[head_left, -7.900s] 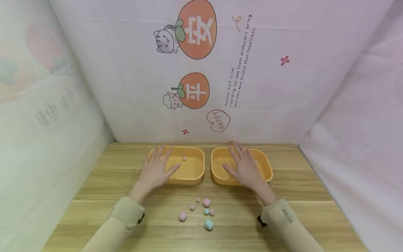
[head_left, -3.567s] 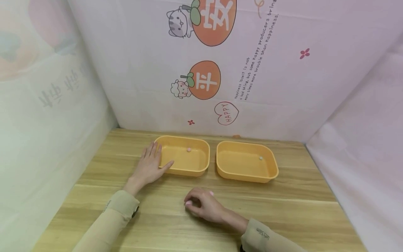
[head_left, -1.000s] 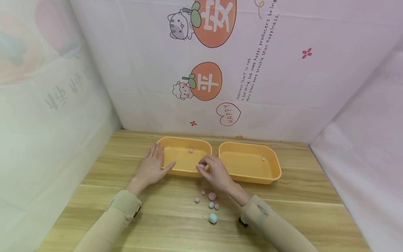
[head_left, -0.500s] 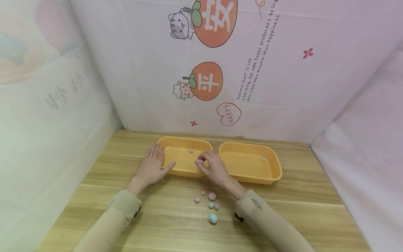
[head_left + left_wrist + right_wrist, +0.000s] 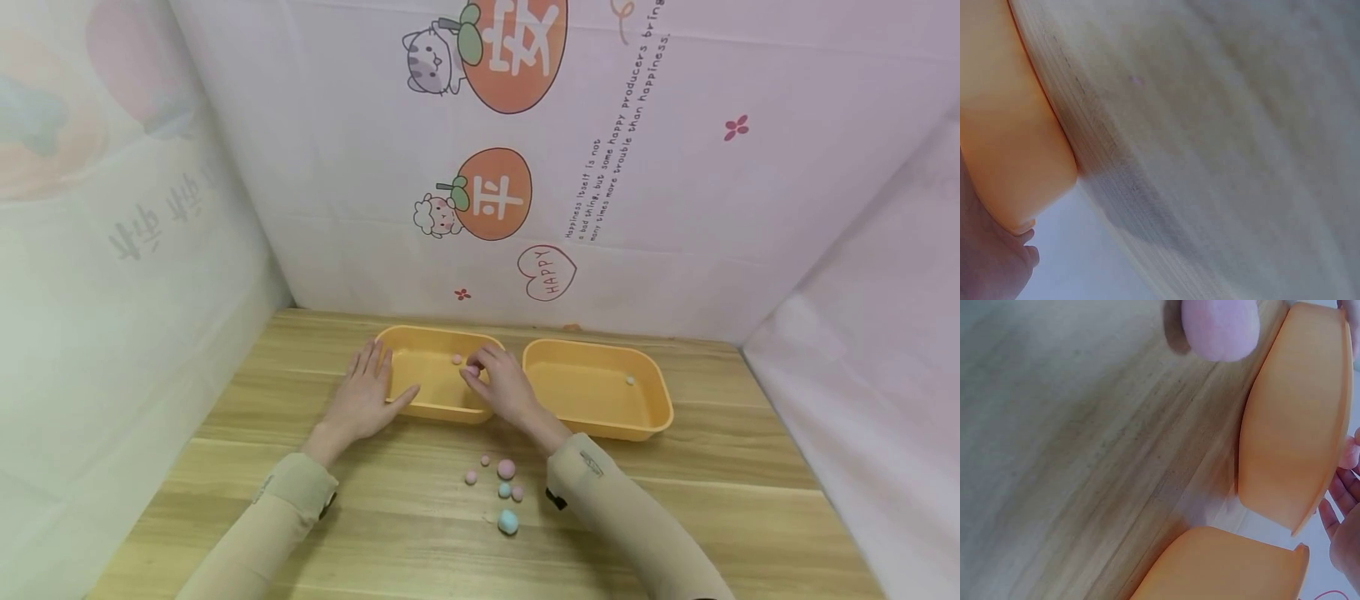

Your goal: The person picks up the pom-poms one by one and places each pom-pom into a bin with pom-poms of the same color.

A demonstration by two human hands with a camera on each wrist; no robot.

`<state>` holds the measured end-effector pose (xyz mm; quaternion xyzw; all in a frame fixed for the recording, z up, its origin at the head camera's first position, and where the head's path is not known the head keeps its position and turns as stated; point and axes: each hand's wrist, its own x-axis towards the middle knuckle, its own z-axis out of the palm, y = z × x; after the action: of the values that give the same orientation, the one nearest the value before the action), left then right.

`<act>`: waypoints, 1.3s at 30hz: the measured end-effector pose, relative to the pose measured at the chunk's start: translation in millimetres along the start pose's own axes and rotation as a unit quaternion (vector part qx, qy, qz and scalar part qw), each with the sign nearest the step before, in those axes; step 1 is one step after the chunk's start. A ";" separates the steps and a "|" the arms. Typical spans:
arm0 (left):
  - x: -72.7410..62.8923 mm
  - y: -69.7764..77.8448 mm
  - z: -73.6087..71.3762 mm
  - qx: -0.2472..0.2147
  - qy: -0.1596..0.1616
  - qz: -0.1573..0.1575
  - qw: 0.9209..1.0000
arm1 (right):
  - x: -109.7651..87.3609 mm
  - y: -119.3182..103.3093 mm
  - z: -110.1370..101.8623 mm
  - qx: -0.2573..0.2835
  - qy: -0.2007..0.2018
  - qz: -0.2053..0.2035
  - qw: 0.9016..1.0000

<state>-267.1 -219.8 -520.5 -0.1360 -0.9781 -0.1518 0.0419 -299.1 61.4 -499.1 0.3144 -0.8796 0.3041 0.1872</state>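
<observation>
My right hand [image 5: 507,390] pinches a pink ball [image 5: 473,371] between thumb and fingertips, over the right part of the left yellow tray [image 5: 442,413]. In the right wrist view this ball [image 5: 1349,454] shows just past the tray's rim. My left hand [image 5: 357,402] rests on the left end of the same tray, fingers spread and straight, thumb along the front rim. A small pink ball [image 5: 457,359] lies inside that tray. In front of the trays, several pink balls [image 5: 506,469] and two light blue balls [image 5: 507,522] lie on the wooden table.
A second yellow tray [image 5: 592,404] stands close to the right of the first, holding one small pale ball [image 5: 630,380]. A printed white cloth wall [image 5: 637,275] rises behind the trays, and more cloth hangs at both sides.
My right hand went from above the right tray to the table, picked up a pink ball and carried it over the left tray. My left hand shifted onto that tray's left end.
</observation>
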 end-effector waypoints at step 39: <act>1.7 -1.4 1.3 -0.001 -0.004 -0.001 1.000 | -26.9 -12.4 -10.3 0.040 -0.048 0.030 0.998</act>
<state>-269.1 -220.3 -521.8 -0.1357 -0.9783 -0.1520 0.0376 -269.7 72.3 -500.2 0.3094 -0.8838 0.3288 0.1226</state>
